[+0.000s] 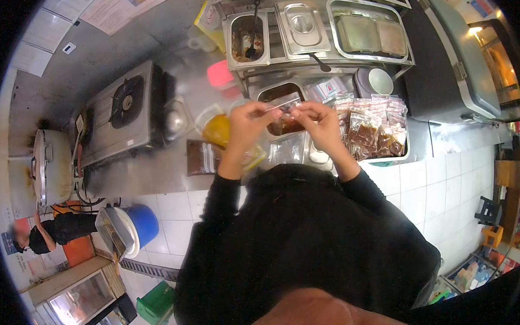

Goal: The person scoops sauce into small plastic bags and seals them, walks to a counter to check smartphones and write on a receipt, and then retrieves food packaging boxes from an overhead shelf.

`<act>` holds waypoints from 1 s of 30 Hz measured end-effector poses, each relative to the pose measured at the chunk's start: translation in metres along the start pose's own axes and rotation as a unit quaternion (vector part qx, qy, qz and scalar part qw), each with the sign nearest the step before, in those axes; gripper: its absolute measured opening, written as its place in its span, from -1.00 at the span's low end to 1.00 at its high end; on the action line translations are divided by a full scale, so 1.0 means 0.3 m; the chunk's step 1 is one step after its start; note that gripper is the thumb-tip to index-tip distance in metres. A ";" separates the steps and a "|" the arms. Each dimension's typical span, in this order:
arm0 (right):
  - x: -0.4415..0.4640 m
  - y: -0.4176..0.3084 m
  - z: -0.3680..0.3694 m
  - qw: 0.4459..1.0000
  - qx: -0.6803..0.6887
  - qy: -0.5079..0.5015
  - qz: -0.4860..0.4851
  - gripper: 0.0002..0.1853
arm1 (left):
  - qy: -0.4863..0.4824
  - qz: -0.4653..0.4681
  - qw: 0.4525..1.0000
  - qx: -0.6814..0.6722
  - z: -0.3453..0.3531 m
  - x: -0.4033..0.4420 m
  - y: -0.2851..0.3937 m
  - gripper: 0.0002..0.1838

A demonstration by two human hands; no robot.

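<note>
Both my hands hold a small clear plastic bag (287, 100) by its top edge. My left hand (249, 122) pinches its left end, and my right hand (318, 123) pinches the right end. Below the bag is a steel pan (271, 93) with reddish-brown sauce. To the right, a tray (407, 148) holds several filled bags (364, 128). A flat bag of dark brown contents (203, 158) lies to the left of my left forearm, near a yellow container (216, 129). Empty-looking clear bags (286, 150) lie between my forearms.
A gas stove (123, 111) stands at the left, with a large pot (54, 166) beyond it. Steel pans (302, 24) sit on the raised shelf. A pink container (220, 74) is behind my left hand. Another person (68, 232) stands at the lower left near a blue bucket (145, 227).
</note>
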State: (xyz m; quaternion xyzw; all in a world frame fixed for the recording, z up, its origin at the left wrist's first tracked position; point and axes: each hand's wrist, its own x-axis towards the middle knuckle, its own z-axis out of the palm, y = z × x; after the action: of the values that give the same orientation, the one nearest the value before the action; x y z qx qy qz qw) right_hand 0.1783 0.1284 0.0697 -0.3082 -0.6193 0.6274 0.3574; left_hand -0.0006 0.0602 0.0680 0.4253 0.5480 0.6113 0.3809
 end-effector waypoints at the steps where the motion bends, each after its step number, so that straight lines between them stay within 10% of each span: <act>1: 0.004 0.002 -0.005 1.000 0.014 0.022 0.002 -0.85 | 0.010 -0.029 0.999 -0.035 0.005 -0.011 -0.002 -0.84; 20: 0.018 -0.025 0.004 0.975 -0.097 -0.063 -0.187 -0.87 | 0.082 -0.003 0.991 -0.104 0.114 -0.094 -0.013 -0.88; 30: 0.004 0.053 -0.076 0.982 0.173 0.017 -0.074 -0.80 | 0.212 -0.061 0.955 -0.196 0.032 -0.103 0.027 -0.75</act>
State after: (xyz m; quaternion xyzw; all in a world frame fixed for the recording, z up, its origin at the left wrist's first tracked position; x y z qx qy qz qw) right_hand 0.1955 0.1423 0.0529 -0.2055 -0.5169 0.6914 0.4610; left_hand 0.0193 0.0339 0.0734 0.1688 0.5102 0.7587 0.3681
